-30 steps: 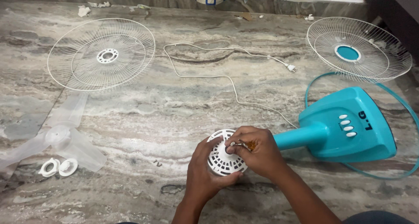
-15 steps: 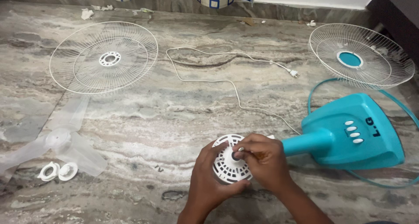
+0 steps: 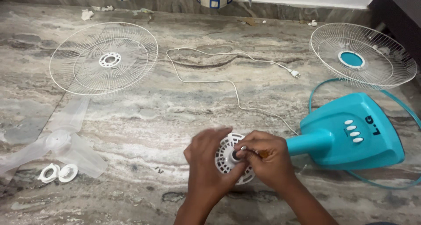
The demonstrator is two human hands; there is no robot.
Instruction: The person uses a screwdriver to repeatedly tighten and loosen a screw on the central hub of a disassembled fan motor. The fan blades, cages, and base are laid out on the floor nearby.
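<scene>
The right hand (image 3: pixel 267 161) is closed around a small tool with an amber handle (image 3: pixel 263 154), its metal tip pressed at the centre of a round white vented motor cover (image 3: pixel 228 157). The left hand (image 3: pixel 210 166) is curled around the left edge of that cover, gripping it and holding it steady. The cover sits low in the middle of the view, on a grey and brown veined marble floor (image 3: pixel 175 119), at the end of the neck of a teal fan base (image 3: pixel 351 133) that lies on its side just to the right. A thin white power cord (image 3: pixel 228 81) loops from the base away across the floor to its plug. Far right at the back lies a white wire fan guard with a teal centre (image 3: pixel 363 56); far left lies another white wire guard (image 3: pixel 104 58). Near the left edge rests a clear plastic fan blade (image 3: pixel 59 141), with two small white ring-shaped caps (image 3: pixel 58 173) just beside it.
</scene>
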